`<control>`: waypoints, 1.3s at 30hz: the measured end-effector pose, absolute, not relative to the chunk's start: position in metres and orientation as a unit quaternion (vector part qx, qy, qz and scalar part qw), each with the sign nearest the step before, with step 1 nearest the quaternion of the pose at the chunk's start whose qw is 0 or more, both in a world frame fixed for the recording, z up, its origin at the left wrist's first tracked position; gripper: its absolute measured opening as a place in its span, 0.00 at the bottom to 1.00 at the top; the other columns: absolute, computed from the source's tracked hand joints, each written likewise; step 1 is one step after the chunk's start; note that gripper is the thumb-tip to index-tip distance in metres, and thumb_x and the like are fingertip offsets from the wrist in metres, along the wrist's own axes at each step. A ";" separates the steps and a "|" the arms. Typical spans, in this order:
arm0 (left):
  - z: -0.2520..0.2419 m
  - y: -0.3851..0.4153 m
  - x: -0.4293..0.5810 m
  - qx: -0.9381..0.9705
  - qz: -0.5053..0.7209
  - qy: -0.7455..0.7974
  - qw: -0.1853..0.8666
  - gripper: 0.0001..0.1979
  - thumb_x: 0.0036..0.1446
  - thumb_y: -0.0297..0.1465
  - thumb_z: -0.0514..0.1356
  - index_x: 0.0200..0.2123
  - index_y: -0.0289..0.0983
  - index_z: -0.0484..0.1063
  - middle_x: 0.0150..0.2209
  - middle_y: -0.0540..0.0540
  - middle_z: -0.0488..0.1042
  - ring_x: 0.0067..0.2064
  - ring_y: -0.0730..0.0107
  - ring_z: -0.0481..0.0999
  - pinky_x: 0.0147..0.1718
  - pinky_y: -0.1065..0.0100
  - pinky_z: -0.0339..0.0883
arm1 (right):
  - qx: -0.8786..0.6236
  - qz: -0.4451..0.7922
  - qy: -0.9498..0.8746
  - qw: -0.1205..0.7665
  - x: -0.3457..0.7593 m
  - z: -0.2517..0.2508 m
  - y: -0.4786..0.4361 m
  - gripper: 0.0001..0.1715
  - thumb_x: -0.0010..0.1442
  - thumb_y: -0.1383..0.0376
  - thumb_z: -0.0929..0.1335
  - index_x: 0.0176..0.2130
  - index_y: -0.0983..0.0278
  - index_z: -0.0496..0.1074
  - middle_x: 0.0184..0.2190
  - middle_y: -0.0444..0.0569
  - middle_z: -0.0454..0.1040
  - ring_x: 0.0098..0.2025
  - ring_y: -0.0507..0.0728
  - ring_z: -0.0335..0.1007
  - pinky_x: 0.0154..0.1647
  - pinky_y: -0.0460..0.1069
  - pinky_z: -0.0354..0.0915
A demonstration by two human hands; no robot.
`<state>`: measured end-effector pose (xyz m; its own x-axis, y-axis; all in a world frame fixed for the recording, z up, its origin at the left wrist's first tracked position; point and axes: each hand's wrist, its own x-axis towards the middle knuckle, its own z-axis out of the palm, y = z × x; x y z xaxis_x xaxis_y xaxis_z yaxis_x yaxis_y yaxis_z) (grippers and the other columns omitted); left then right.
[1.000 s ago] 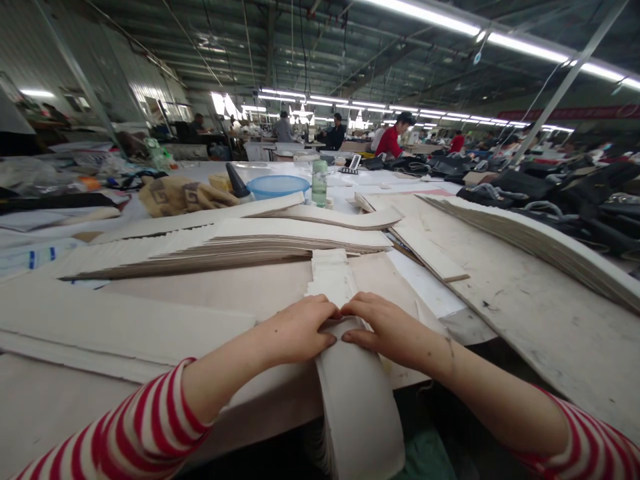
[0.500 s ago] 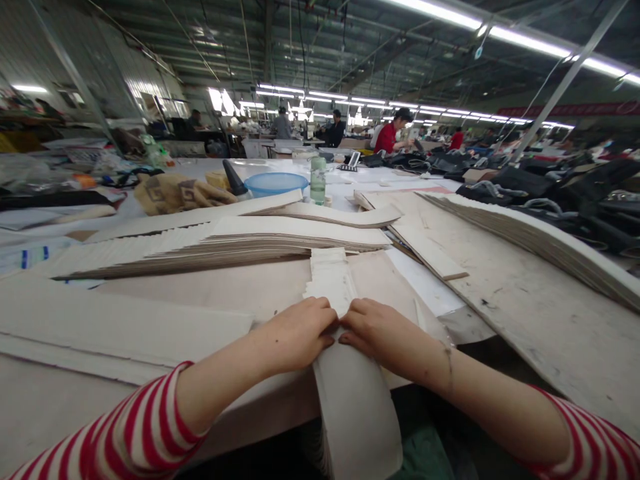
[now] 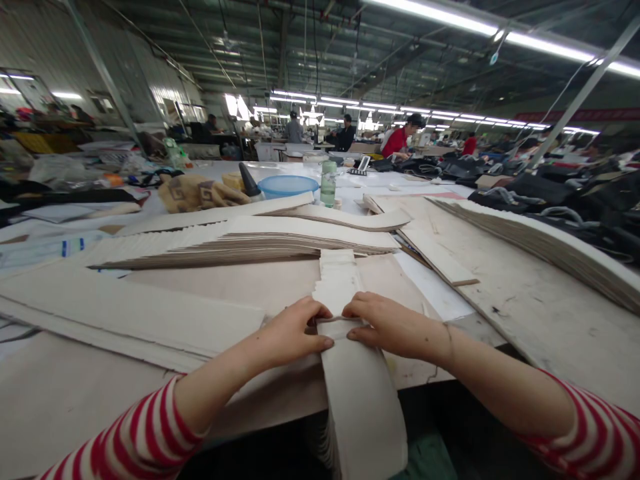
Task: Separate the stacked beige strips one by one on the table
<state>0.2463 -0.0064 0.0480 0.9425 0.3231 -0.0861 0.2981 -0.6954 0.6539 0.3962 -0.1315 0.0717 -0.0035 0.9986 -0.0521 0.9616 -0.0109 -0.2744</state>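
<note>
A stack of long pale strips [image 3: 367, 413] hangs over the table's front edge, its top strip curving down toward me. My left hand [image 3: 305, 330] grips the left side of the top strip's end, thumb below and fingers above. From the right, my right hand [image 3: 373, 323] pinches the same end, with a gap between the two hands. The strip's edge is slightly raised there. Beyond it, more overlapping strip ends [image 3: 337, 270] lie stepped on the table.
A fanned stack of strips [image 3: 250, 243] lies across the table behind my hands. Flat boards [image 3: 150, 320] are at the left, a large board [image 3: 540, 300] at the right. Further back are a blue basin [image 3: 289, 186], a green bottle [image 3: 329, 183] and several people.
The view has shifted slightly left. My hands have moved apart a little, and the edge of the strip's end now shows between them, slightly lifted.
</note>
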 end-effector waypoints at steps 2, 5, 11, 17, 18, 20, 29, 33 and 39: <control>0.049 -0.007 0.247 0.919 0.014 0.170 0.356 0.17 0.44 0.33 0.61 0.40 0.37 0.68 0.40 0.47 0.67 0.39 0.66 0.67 0.39 0.66 0.62 | -0.683 0.156 -0.710 0.077 0.398 0.076 -0.125 0.14 0.51 0.71 0.68 0.41 0.67 0.70 0.38 0.52 0.70 0.42 0.57 0.66 0.44 0.51 0.62; 0.050 -0.007 0.248 0.918 0.011 0.168 0.360 0.17 0.44 0.33 0.61 0.40 0.36 0.68 0.39 0.47 0.67 0.40 0.66 0.67 0.39 0.66 0.61 | -0.665 0.201 -0.715 0.081 0.400 0.078 -0.118 0.18 0.49 0.73 0.67 0.43 0.66 0.69 0.40 0.51 0.70 0.43 0.57 0.65 0.45 0.51 0.61; 0.045 -0.006 0.248 0.917 0.031 0.148 0.369 0.14 0.44 0.31 0.61 0.38 0.37 0.68 0.38 0.48 0.68 0.39 0.66 0.67 0.39 0.67 0.61 | -0.644 0.222 -0.723 0.113 0.403 0.074 -0.120 0.17 0.50 0.73 0.66 0.42 0.66 0.69 0.42 0.51 0.69 0.45 0.57 0.64 0.47 0.50 0.59; 0.045 -0.007 0.245 0.924 0.045 0.125 0.358 0.11 0.46 0.29 0.61 0.36 0.37 0.68 0.39 0.48 0.68 0.41 0.66 0.67 0.41 0.67 0.60 | -0.639 0.186 -0.736 0.124 0.401 0.068 -0.125 0.14 0.51 0.73 0.65 0.41 0.65 0.69 0.40 0.51 0.69 0.44 0.56 0.64 0.47 0.50 0.59; 0.046 -0.007 0.244 0.928 0.044 0.119 0.352 0.11 0.46 0.29 0.61 0.36 0.37 0.68 0.39 0.48 0.68 0.41 0.66 0.67 0.41 0.67 0.60 | -0.640 0.181 -0.737 0.123 0.400 0.068 -0.125 0.14 0.52 0.73 0.65 0.41 0.65 0.69 0.40 0.51 0.69 0.44 0.56 0.64 0.47 0.51 0.59; 0.048 -0.007 0.243 0.936 0.041 0.104 0.335 0.10 0.48 0.30 0.60 0.36 0.37 0.67 0.40 0.47 0.68 0.43 0.65 0.66 0.42 0.66 0.60 | -0.638 0.170 -0.741 0.121 0.399 0.067 -0.127 0.14 0.54 0.72 0.64 0.42 0.64 0.69 0.40 0.51 0.69 0.45 0.56 0.63 0.48 0.51 0.59; 0.041 -0.015 0.237 0.991 0.025 0.046 0.126 0.09 0.57 0.31 0.52 0.41 0.37 0.66 0.38 0.45 0.68 0.42 0.62 0.66 0.41 0.61 0.61 | -0.636 0.077 -0.765 0.067 0.389 0.060 -0.136 0.17 0.57 0.75 0.61 0.45 0.65 0.67 0.37 0.51 0.68 0.40 0.56 0.63 0.43 0.51 0.63; 0.028 -0.024 0.229 0.996 0.062 0.038 0.052 0.13 0.60 0.30 0.47 0.47 0.35 0.63 0.37 0.44 0.69 0.40 0.62 0.67 0.38 0.60 0.64 | -0.637 0.056 -0.767 0.051 0.386 0.061 -0.141 0.18 0.56 0.76 0.62 0.47 0.66 0.66 0.37 0.52 0.67 0.41 0.56 0.63 0.43 0.51 0.64; 0.014 -0.028 0.210 0.985 0.140 0.036 0.090 0.20 0.60 0.25 0.44 0.56 0.35 0.54 0.46 0.41 0.69 0.45 0.63 0.68 0.41 0.63 0.64 | -0.668 -0.004 -0.742 0.056 0.384 0.054 -0.148 0.10 0.59 0.69 0.62 0.41 0.65 0.69 0.32 0.50 0.69 0.36 0.56 0.65 0.39 0.52 0.65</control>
<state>0.2095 -0.0277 0.0138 0.9583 0.0954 0.2693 0.0448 -0.9811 0.1880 0.3835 -0.1475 0.0539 -0.1017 0.9908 0.0887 0.9918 0.1080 -0.0689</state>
